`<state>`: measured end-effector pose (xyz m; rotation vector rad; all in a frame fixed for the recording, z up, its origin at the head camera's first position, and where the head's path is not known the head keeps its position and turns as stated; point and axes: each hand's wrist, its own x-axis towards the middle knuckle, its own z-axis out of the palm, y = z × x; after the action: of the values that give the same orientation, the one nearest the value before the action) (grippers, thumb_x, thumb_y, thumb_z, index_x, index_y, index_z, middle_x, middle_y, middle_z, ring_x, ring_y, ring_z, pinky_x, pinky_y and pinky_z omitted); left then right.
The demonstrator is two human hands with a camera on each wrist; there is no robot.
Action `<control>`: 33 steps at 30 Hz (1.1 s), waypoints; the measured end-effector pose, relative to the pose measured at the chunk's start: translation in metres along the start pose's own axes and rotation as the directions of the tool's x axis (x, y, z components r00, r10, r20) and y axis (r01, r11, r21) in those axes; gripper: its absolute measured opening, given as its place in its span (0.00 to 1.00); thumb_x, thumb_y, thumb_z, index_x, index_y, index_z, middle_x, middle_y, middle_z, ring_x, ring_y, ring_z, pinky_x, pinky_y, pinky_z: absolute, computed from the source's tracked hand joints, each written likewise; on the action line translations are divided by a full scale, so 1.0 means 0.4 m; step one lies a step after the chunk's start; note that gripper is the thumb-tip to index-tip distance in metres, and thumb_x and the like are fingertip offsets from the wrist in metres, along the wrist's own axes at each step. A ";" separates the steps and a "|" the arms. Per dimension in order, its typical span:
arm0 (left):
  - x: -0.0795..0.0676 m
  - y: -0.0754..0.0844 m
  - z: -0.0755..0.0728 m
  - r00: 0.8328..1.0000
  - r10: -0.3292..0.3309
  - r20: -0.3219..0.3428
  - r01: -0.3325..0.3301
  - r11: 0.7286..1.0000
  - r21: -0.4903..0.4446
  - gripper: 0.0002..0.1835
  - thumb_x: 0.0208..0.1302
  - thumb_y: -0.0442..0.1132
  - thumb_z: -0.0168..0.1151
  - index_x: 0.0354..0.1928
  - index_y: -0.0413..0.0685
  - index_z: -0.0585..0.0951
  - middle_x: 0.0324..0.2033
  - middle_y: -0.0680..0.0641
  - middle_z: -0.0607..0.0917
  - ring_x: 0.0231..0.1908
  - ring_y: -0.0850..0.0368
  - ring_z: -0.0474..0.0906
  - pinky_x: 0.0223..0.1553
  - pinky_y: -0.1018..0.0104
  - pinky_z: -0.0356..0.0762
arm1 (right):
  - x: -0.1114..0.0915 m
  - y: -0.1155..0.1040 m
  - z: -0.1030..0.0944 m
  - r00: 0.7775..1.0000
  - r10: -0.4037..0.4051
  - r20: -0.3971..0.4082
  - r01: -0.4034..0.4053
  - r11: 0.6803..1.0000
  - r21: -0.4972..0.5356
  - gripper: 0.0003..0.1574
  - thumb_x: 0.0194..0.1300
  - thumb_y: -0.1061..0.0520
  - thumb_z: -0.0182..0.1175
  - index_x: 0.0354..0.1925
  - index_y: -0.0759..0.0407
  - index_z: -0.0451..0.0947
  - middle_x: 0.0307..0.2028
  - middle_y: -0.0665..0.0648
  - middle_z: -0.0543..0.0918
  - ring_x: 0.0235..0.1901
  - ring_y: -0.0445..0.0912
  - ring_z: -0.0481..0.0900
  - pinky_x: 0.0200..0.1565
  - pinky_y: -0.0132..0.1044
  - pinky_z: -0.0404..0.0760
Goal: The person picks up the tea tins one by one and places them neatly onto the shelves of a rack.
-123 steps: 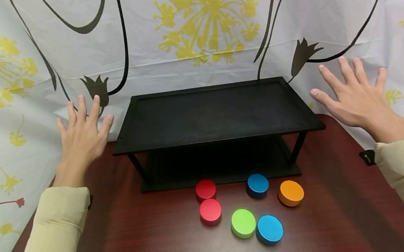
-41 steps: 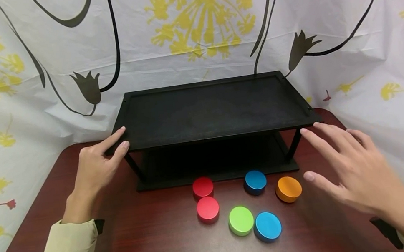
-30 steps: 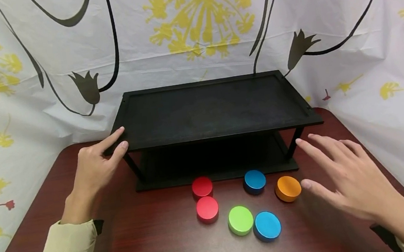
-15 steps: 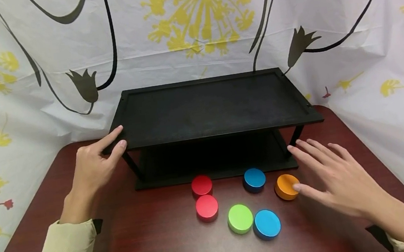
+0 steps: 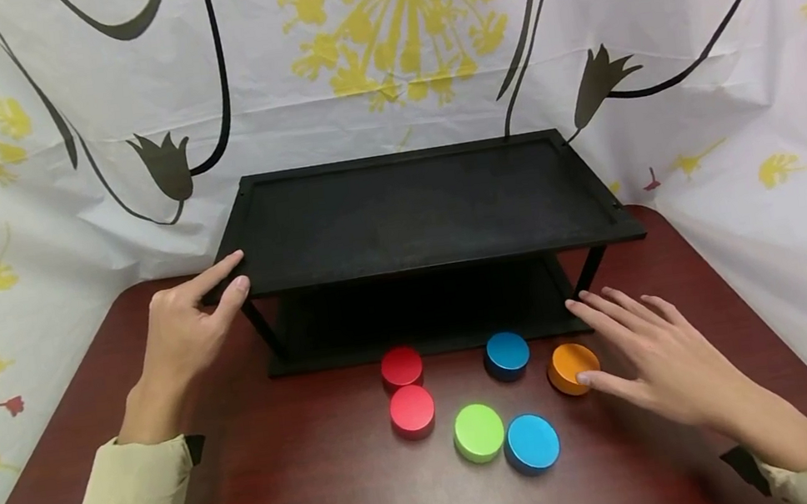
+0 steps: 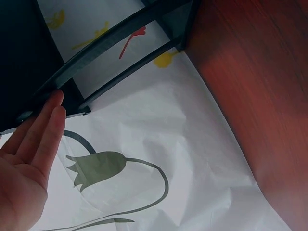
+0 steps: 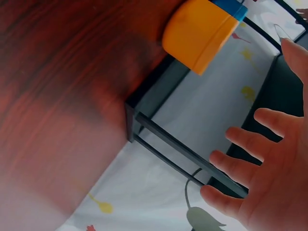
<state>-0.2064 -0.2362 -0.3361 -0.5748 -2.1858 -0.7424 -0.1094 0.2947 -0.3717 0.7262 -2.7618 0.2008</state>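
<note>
My left hand [image 5: 183,334] grips the front left corner of a black two-tier shelf [image 5: 413,209]; thumb and index finger lie on its top, and in the left wrist view other fingers [image 6: 45,132] reach along the shelf's side. My right hand [image 5: 670,366] hovers with spread fingers just right of a thick orange disc [image 5: 565,367], its thumb tip overlapping the disc in the head view. In the right wrist view the palm faces the camera, holding nothing, with the orange disc [image 7: 199,33] standing beyond the fingers.
Left of the orange disc are a dark blue disc [image 5: 507,353], a light blue disc [image 5: 531,442], a green disc [image 5: 478,432] and two red discs [image 5: 411,409] on the dark red-brown table [image 5: 311,482]. A patterned white curtain [image 5: 372,121] hangs behind and at both sides.
Both hands have come down from their raised, spread pose beside the shelf. The left has taken hold of the shelf corner; the right has moved left and down to the orange disc.
</note>
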 end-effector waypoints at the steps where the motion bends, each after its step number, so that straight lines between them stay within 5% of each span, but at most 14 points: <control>1: 0.001 0.000 0.000 1.000 0.000 -0.001 0.000 1.000 0.000 0.18 0.63 0.42 0.66 0.54 0.49 0.86 0.08 0.56 0.72 0.13 0.68 0.51 0.20 0.72 0.53 | 0.000 0.000 0.002 1.000 -0.004 0.003 0.004 1.000 0.003 0.54 0.57 0.30 0.67 0.75 0.44 0.61 0.69 0.58 0.70 0.67 0.61 0.64 0.59 0.64 0.58; 33: -0.001 0.004 0.006 1.000 0.011 -0.027 -0.010 1.000 0.016 0.18 0.64 0.45 0.64 0.54 0.50 0.87 0.08 0.54 0.73 0.13 0.69 0.48 0.19 0.71 0.51 | -0.006 0.013 0.058 0.994 -0.052 0.098 0.036 0.986 0.161 0.42 0.58 0.35 0.69 0.67 0.47 0.74 0.62 0.54 0.78 0.61 0.57 0.74 0.55 0.62 0.67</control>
<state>-0.2064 -0.2334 -0.3374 -0.5644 -2.1602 -0.7226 -0.1153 0.2957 -0.3950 0.8590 -2.8474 0.3887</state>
